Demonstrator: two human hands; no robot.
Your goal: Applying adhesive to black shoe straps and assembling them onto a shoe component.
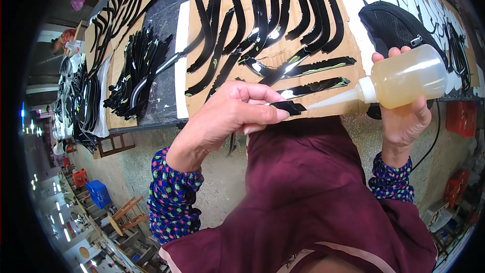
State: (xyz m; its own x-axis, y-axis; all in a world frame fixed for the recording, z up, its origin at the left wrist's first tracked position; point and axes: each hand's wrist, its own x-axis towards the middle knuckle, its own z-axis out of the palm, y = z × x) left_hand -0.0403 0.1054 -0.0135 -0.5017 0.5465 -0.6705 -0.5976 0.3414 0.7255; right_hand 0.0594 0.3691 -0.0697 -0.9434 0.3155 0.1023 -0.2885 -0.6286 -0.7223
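Between the thumb and fingers of my left hand [232, 107] is a short end of a black strip [292, 106], glossy and dark; much of it is hidden by the hand. My right hand [408, 122] grips a clear squeeze bottle [411, 77] lying on its side, partly full of pale amber liquid. Its white tapered nozzle [333, 99] points left, with the tip at or very near the strip's end. Beyond my hands, several curved black strips [331, 15] lie spread over a cardboard sheet [350, 43], some crossing each other.
A heap of black strips [134, 71] lies on the dark table's left side, with more on another cardboard piece. A black mesh bag [391, 23] sits at the right, near pale strips. Below the table are a blue crate [98, 194] and a wooden stool [126, 217].
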